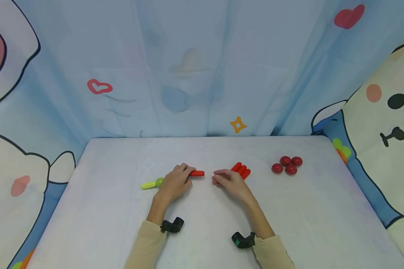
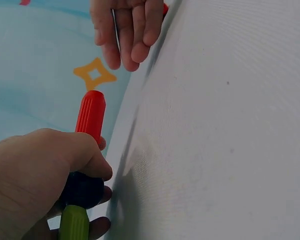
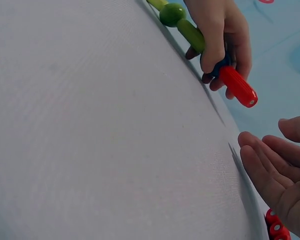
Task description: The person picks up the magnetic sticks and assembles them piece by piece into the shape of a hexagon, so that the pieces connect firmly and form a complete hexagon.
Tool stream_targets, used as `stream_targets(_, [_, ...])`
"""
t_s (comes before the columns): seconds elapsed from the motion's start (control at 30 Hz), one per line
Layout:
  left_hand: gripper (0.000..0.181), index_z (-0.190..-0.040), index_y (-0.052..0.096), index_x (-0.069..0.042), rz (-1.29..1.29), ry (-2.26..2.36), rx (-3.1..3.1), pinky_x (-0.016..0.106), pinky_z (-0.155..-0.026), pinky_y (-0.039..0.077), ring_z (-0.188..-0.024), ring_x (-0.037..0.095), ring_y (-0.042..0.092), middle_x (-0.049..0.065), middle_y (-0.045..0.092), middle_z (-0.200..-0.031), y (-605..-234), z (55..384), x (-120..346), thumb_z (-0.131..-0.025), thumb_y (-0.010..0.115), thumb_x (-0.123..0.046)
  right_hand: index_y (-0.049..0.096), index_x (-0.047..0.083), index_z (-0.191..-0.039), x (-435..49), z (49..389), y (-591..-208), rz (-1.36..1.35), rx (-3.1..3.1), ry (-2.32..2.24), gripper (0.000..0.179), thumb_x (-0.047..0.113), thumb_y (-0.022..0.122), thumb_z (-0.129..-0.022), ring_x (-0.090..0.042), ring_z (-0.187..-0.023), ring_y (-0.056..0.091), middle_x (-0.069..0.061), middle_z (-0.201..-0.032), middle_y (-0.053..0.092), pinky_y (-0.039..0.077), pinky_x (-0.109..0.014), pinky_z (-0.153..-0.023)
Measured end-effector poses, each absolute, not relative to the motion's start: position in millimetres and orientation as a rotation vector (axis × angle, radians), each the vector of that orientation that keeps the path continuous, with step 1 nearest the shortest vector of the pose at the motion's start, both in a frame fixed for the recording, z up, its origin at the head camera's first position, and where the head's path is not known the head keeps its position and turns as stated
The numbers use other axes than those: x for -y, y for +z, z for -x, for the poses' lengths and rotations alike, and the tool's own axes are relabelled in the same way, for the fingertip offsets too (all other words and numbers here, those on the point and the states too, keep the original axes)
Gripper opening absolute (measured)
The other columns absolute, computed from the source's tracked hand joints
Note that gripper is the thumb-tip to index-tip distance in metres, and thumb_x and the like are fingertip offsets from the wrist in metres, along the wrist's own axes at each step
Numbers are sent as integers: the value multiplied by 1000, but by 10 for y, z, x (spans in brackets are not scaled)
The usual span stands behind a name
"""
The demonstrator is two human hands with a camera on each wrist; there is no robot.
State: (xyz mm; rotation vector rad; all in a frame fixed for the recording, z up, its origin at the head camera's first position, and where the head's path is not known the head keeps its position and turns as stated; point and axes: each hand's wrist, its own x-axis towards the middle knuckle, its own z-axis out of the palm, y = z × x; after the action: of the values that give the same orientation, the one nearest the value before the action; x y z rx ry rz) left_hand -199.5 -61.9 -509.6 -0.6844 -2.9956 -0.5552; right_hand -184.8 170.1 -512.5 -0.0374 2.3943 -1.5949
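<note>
My left hand grips a joined chain of toy rods and balls around its blue ball. From this ball a ridged red rod points right, toward my other hand. On the opposite side come a green rod, a green ball and a yellow-green rod at the left end. The fingers largely cover the blue ball. My right hand holds nothing; its fingers are extended toward the red tip, with a gap between them.
Just behind my right hand lie several loose red rods side by side. Farther right, several dark red balls sit grouped on the white-covered table. A blue printed curtain hangs along the table's back edge.
</note>
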Motion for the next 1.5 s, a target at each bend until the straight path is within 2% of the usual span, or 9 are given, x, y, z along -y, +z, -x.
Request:
stream_targets(0.3, [26,-116,62,-14,690,-547,2982,30,-79,51,-94,16,51,2,59,-108,-5093,1999,618,-91,56,-11,62,7,-125,-1718,1839,-5116,12,-2415,-1569,34,25,61,-96,-19,-95,71,-10,-105,73,56,-33,-90])
stream_targets(0.6, [31,-122,62,-17,744,-542,2976,34,-90,51,-102,17,56,0,64,-113,-5106,2007,621,-92,59,-11,62,6,-125,-1770,1858,-5115,14,-2425,-1563,35,27,60,-97,-19,-96,71,-10,-107,73,55,-33,-90])
stream_targets(0.87, [31,-119,64,-19,766,-519,2942,35,-88,51,-98,18,57,-1,66,-108,-5118,1994,635,-90,61,-9,61,6,-126,-1827,1856,-5094,22,-2412,-1569,36,28,60,-97,-20,-98,71,-12,-110,72,55,-34,-91])
stream_targets(1.1, [29,-115,66,-19,777,-530,2921,37,-85,50,-98,19,58,-1,66,-105,-5120,1984,637,-90,61,-5,57,-1,-129,-1874,1834,-5064,124,-2364,-1611,40,25,58,-98,-28,-102,70,-20,-116,69,54,-37,-92])
stream_targets(1.33, [31,-113,67,-20,793,-485,2892,42,-92,48,-98,19,60,-2,67,-104,-5133,1984,644,-87,62,-3,58,2,-129,-1949,1851,-5008,168,-2383,-1571,41,27,59,-97,-24,-101,70,-16,-116,69,54,-32,-93])
stream_targets(1.5, [30,-115,66,-20,786,-521,2908,39,-88,49,-97,18,58,-2,66,-105,-5141,1985,651,-90,59,-7,56,1,-131,-2113,1877,-4956,184,-2391,-1610,44,30,57,-98,-26,-106,68,-18,-120,67,54,-31,-93])
